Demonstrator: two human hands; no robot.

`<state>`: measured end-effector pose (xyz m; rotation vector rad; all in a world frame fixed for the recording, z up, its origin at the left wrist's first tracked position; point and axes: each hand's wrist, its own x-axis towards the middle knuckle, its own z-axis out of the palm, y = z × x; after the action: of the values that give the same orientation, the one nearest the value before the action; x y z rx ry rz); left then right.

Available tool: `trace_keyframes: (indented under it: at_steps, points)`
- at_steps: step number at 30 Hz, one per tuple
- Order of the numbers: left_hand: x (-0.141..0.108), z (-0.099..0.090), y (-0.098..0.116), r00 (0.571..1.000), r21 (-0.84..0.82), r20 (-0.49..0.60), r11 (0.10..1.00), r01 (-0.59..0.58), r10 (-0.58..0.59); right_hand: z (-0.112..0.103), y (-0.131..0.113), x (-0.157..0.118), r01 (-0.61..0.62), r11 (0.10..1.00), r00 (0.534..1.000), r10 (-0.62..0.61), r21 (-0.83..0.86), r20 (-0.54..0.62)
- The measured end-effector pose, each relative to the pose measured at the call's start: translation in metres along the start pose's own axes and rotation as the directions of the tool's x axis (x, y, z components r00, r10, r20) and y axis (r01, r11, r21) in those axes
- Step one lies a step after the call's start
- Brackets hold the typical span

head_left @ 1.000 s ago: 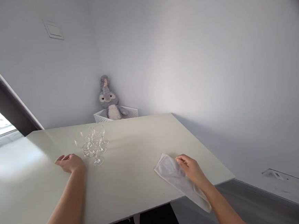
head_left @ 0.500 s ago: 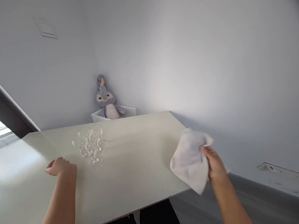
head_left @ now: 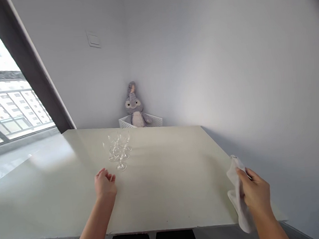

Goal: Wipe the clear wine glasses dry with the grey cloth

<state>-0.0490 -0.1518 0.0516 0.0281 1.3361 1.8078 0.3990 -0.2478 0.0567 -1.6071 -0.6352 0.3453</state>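
Observation:
My right hand point(head_left: 255, 190) pinches a white cloth point(head_left: 246, 215) between thumb and fingers. The cloth hangs down in folds at the table's right front edge. My left hand point(head_left: 105, 183) is over the left part of the table point(head_left: 169, 177), its fingers loosely curled and slightly apart, with nothing in them. Just beyond it stands a close cluster of several clear stemmed glasses point(head_left: 120, 156). Their outlines overlap, so single glasses are hard to separate.
A grey plush toy point(head_left: 134, 106) sits in a white perforated basket point(head_left: 156, 121) behind the table's far edge. Walls meet in the corner there, with a light switch point(head_left: 94, 40) on the left one. A window point(head_left: 12, 105) with a dark frame is at far left.
The cloth, spread out before, now hangs folded and lower, moved right with my right hand. My left hand has turned and is nearer the glasses. The view has swung left.

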Motion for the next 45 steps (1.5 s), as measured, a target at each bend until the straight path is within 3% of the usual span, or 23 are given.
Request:
trace_keyframes:
  at_steps: [2, 4, 6, 9, 11, 16, 19, 21, 24, 26, 28, 30, 32, 35, 42, 45]
  points:
    - [-0.005, -0.001, -0.006, 0.975, -0.032, 0.137, 0.983, 0.183, -0.177, 0.011, 0.000, 0.000, -0.153, 0.958, 0.988, 0.157, 0.244, 0.005]
    - [-0.005, 0.003, -0.009, 0.898, -0.065, 0.297, 0.932, 0.357, -0.323, 0.023, -0.001, 0.000, -0.288, 0.861, 0.958, 0.258, 0.419, 0.128]
    - [-0.003, 0.010, -0.011, 0.829, -0.120, 0.405, 0.876, 0.466, -0.386, 0.034, -0.004, -0.003, -0.428, 0.776, 0.901, 0.328, 0.462, 0.283]
    - [0.003, 0.023, -0.012, 0.784, -0.217, 0.495, 0.820, 0.529, -0.375, 0.047, -0.008, -0.011, -0.617, 0.680, 0.776, 0.443, 0.397, 0.449]
    - [0.007, 0.028, -0.012, 0.765, -0.261, 0.533, 0.790, 0.555, -0.361, 0.053, -0.009, -0.017, -0.679, 0.644, 0.716, 0.477, 0.352, 0.510]
    - [0.004, 0.029, -0.010, 0.754, -0.348, 0.578, 0.741, 0.574, -0.312, 0.073, -0.006, -0.031, -0.739, 0.601, 0.648, 0.512, 0.304, 0.564]
    - [-0.012, 0.032, -0.015, 0.699, -0.257, 0.647, 0.776, 0.576, -0.304, 0.091, -0.007, -0.038, -0.761, 0.576, 0.622, 0.518, 0.298, 0.587]
    - [-0.025, 0.041, -0.024, 0.620, -0.121, 0.712, 0.812, 0.570, -0.329, 0.106, -0.013, -0.044, -0.726, 0.610, 0.653, 0.467, 0.317, 0.597]
    - [-0.041, 0.066, -0.042, 0.479, 0.097, 0.789, 0.847, 0.523, -0.386, 0.132, -0.030, -0.055, -0.576, 0.731, 0.750, 0.294, 0.367, 0.592]
    - [-0.044, 0.084, -0.056, 0.423, 0.162, 0.824, 0.872, 0.461, -0.377, 0.151, -0.042, -0.064, -0.415, 0.819, 0.814, 0.140, 0.396, 0.563]
    - [-0.043, 0.099, -0.070, 0.388, 0.163, 0.861, 0.900, 0.405, -0.330, 0.170, -0.052, -0.073, -0.214, 0.895, 0.847, -0.030, 0.392, 0.531]
    - [-0.040, 0.108, -0.081, 0.368, 0.143, 0.886, 0.922, 0.360, -0.281, 0.186, -0.056, -0.082, -0.018, 0.932, 0.806, -0.200, 0.362, 0.556]
    - [-0.037, 0.109, -0.090, 0.351, 0.142, 0.901, 0.936, 0.322, -0.257, 0.197, -0.054, -0.090, 0.135, 0.929, 0.712, -0.333, 0.345, 0.618]
    - [-0.033, 0.102, -0.096, 0.321, 0.153, 0.915, 0.946, 0.284, -0.245, 0.207, -0.043, -0.097, 0.252, 0.904, 0.610, -0.425, 0.345, 0.669]
    - [-0.022, 0.094, -0.089, 0.316, 0.180, 0.924, 0.974, 0.136, -0.214, 0.209, -0.012, -0.092, 0.208, 0.927, 0.482, -0.376, 0.313, 0.792]
    - [-0.023, 0.094, -0.091, 0.274, 0.248, 0.931, 0.969, 0.010, -0.241, 0.209, -0.003, -0.088, 0.159, 0.950, 0.454, -0.313, 0.269, 0.835]
